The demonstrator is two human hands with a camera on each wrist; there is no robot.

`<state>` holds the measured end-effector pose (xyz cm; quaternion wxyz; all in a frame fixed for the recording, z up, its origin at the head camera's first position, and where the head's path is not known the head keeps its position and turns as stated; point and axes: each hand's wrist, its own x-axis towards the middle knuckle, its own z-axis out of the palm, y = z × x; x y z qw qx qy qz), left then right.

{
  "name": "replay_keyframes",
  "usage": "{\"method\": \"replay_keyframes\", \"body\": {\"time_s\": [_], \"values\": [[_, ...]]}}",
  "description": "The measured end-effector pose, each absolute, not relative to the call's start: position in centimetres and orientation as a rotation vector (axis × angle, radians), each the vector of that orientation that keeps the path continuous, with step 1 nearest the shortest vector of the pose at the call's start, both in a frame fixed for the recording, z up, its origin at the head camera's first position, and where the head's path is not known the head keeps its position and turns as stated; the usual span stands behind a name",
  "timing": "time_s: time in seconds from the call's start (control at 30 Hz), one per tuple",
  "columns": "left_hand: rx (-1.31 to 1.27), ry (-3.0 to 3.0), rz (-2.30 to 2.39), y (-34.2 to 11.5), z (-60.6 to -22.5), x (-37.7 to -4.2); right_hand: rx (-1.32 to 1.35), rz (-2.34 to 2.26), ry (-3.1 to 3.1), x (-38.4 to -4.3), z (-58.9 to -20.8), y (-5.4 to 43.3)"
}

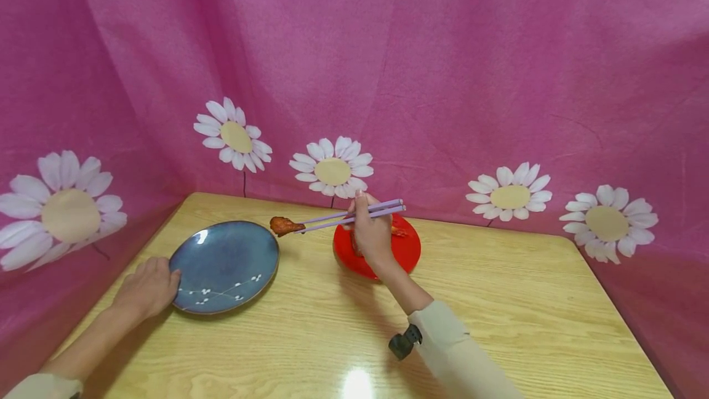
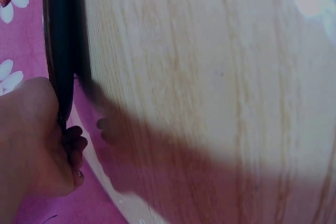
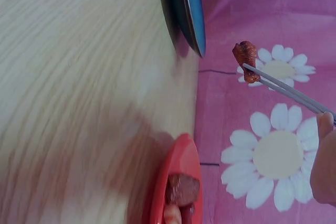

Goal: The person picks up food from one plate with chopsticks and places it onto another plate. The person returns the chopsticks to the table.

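In the head view my right hand [image 1: 372, 233] grips a pair of lilac chopsticks [image 1: 332, 219] above the red plate. Their tips pinch a browned chicken drumstick [image 1: 285, 226], held in the air just right of the blue plate [image 1: 224, 263]. That plate has a white blossom pattern and carries no food. My left hand [image 1: 148, 287] holds its left rim, thumb over the edge; in the left wrist view the curled fingers [image 2: 76, 148] show beneath the rim. Food pieces [image 3: 182, 190] lie on the red plate [image 3: 160, 195], partly hidden by my right hand in the head view.
A light wood table [image 1: 343, 337] carries both plates. Behind and beside it hangs a pink cloth [image 1: 421, 79] printed with large white daisies. A small black device [image 1: 404, 342] sits at the right sleeve.
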<state>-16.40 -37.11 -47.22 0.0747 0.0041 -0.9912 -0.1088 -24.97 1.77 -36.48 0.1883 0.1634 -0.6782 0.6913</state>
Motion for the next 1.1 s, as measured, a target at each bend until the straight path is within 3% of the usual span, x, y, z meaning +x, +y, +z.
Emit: {"method": "replay_keyframes", "body": {"time_s": [1.1], "values": [[0.012,-2.991,-0.325,-37.0,-47.0,-16.4,0.294,1.923,-1.792,-26.6,-35.2,11.9]]}}
